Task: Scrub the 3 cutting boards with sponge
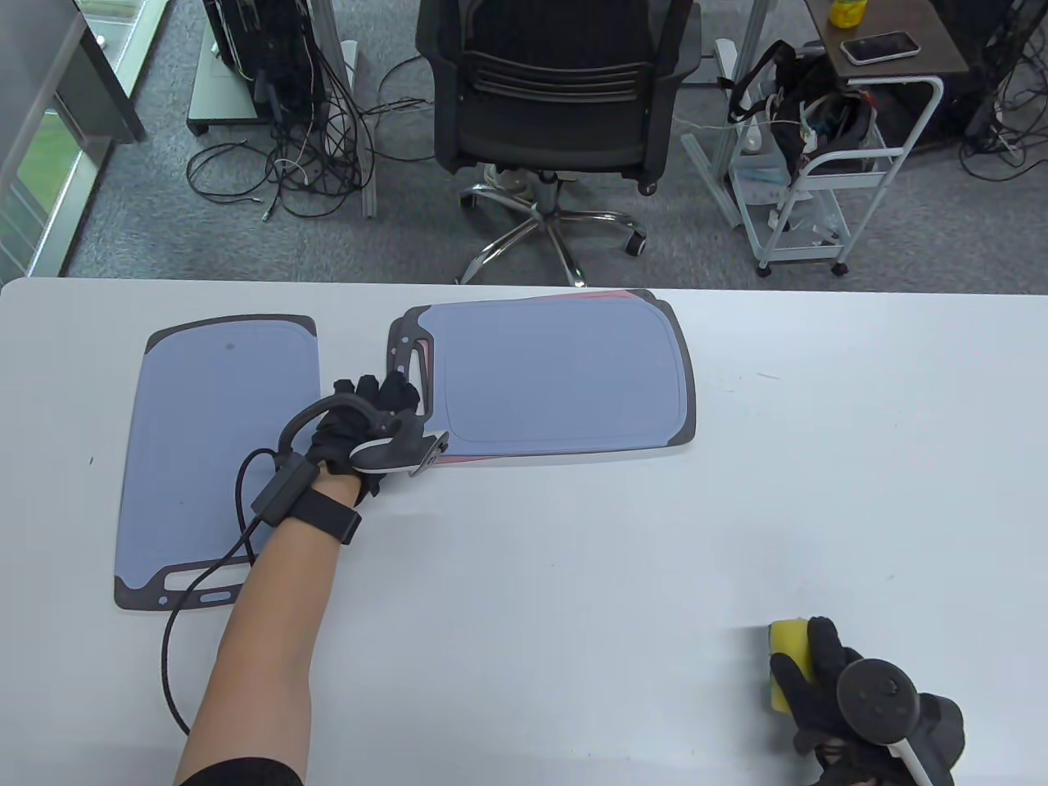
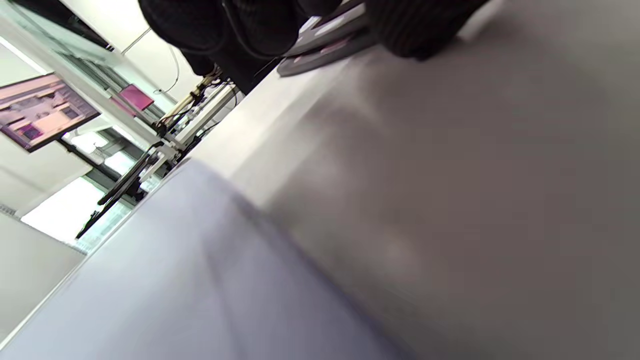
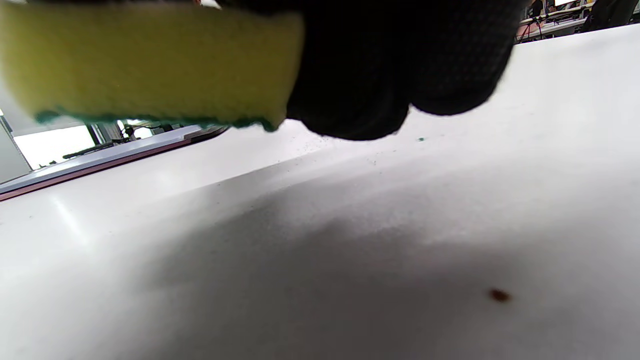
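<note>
Two blue-grey cutting boards lie on the white table (image 1: 573,573). The left board (image 1: 221,458) (image 2: 175,280) lies alone, handle toward me. The right board (image 1: 557,377) is stacked on a red board whose edge (image 1: 606,296) (image 3: 100,162) peeks out. My left hand (image 1: 385,405) is at the handle end of that stack; its fingers (image 2: 415,30) curl around the stacked edges (image 2: 325,45). At the bottom right, my right hand (image 1: 819,679) grips a yellow sponge (image 1: 788,661) (image 3: 150,60) with a green underside, just above the table.
Beyond the table's far edge stand an office chair (image 1: 557,90), a white cart (image 1: 827,164) and loose cables (image 1: 278,164) on the floor. A small brown speck (image 3: 499,295) sits on the table near my right hand.
</note>
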Action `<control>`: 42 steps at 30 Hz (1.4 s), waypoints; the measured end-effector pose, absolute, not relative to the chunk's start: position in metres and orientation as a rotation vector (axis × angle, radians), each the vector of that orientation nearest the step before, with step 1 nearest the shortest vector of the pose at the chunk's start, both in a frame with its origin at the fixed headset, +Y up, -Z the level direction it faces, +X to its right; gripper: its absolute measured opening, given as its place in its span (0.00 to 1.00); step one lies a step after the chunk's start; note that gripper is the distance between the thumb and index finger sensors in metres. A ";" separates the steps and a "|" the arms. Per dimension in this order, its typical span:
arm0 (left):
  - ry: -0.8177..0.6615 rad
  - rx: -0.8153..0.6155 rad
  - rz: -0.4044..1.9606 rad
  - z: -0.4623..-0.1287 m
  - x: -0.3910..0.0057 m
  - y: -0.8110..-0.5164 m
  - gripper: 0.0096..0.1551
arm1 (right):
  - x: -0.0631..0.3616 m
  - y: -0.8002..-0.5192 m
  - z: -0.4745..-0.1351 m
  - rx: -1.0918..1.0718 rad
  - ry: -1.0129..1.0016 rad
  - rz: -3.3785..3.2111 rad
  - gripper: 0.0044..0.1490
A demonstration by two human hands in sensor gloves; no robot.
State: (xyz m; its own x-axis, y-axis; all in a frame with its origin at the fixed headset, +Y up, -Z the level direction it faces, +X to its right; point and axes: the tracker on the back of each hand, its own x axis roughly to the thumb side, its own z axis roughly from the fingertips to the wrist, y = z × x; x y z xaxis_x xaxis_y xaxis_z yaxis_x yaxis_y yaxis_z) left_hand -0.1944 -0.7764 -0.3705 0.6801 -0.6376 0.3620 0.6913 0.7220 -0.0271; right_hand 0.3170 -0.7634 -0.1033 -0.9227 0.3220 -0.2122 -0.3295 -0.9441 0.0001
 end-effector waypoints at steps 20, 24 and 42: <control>0.084 -0.303 -0.303 -0.177 -0.321 -0.778 0.49 | 0.319 -0.769 -0.099 -0.363 0.094 2.816 0.50; 0.060 -0.220 -0.289 -0.180 -0.326 -0.781 0.41 | 0.319 -0.769 -0.099 -0.357 0.099 2.806 0.50; -0.143 0.297 -0.762 -0.199 -0.281 -0.756 0.31 | 0.325 -0.769 -0.105 -0.353 0.103 2.775 0.51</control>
State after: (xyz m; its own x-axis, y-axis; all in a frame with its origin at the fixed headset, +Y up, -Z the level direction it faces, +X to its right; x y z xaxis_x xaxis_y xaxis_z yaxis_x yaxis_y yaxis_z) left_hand -0.2810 -0.7561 -0.1994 0.7161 -0.6977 0.0207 0.6575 0.6843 0.3153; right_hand 0.3246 -0.7694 -0.1054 -0.9110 0.3242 -0.2549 -0.3421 -0.9392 0.0282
